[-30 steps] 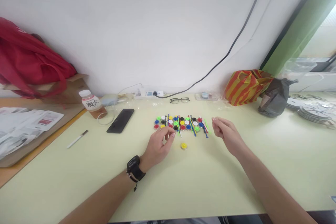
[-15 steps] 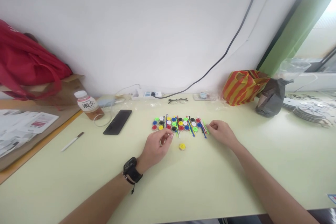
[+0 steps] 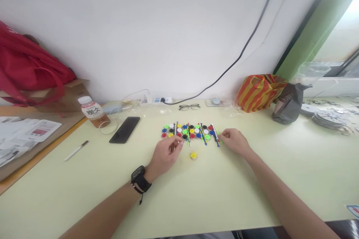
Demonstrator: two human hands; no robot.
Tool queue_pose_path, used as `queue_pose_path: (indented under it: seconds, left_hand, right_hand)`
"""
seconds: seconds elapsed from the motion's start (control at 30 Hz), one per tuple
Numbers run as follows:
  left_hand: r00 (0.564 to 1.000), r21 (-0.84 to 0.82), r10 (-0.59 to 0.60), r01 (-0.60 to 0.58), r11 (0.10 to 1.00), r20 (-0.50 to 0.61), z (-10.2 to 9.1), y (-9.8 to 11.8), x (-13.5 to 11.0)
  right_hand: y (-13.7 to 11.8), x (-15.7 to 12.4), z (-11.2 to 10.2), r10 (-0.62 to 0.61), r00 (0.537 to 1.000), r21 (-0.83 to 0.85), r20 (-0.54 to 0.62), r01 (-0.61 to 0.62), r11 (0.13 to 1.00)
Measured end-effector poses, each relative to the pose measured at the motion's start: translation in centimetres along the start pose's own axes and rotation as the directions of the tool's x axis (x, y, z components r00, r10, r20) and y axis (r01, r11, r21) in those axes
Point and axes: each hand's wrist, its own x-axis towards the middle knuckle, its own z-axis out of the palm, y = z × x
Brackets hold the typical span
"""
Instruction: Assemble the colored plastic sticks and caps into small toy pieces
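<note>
Several small coloured smiley discs and thin coloured sticks (image 3: 190,131) lie in rows on the pale green table (image 3: 196,194). One yellow disc (image 3: 193,155) sits alone just in front of them. My left hand (image 3: 165,154), with a black watch at the wrist, rests beside the rows' left end with its fingertips pinched together; what they hold is too small to name. My right hand (image 3: 234,141) is at the rows' right end, fingers curled and pinched at a green stick.
A black phone (image 3: 125,129), a drink bottle (image 3: 91,112), a white pen (image 3: 75,150) and papers (image 3: 25,134) lie to the left. Glasses (image 3: 190,106) and a power strip (image 3: 157,100) sit by the wall. Striped and grey bags (image 3: 269,93) stand at right.
My right hand has come down from above the table to the right end of the rows. My left hand has stayed by the left end, pinched. The view shifted slightly.
</note>
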Motion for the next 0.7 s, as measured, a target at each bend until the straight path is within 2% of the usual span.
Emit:
queue_pose_path:
  seconds: [0.13,0.3,0.43,0.57,0.7]
  left_hand:
    - [1.0,-0.006,-0.002,0.002,1.0,-0.005,0.0,0.0,0.0]
    - [1.0,-0.019,0.001,-0.001,1.0,-0.006,0.0,0.1,0.1]
    - [1.0,-0.007,0.008,-0.008,1.0,-0.005,0.1,0.2,-0.1]
    - [1.0,0.006,0.028,-0.028,1.0,0.003,0.1,0.3,-0.2]
    - [1.0,0.015,0.03,-0.03,0.999,0.008,0.1,0.4,-0.2]
  right_hand:
    - [0.4,0.1,0.1,-0.013,1.0,0.011,-0.011,0.013,1.0]
    - [0.8,0.3,0.1,-0.055,0.995,0.026,-0.081,0.057,0.998]
    - [0.6,0.0,0.2,-0.11,0.991,0.003,-0.079,0.111,0.994]
    - [0.6,-0.1,0.5,-0.092,0.989,-0.015,-0.116,0.091,0.996]
    - [1.4,0.3,0.4,-0.082,0.985,0.067,-0.154,0.093,0.993]
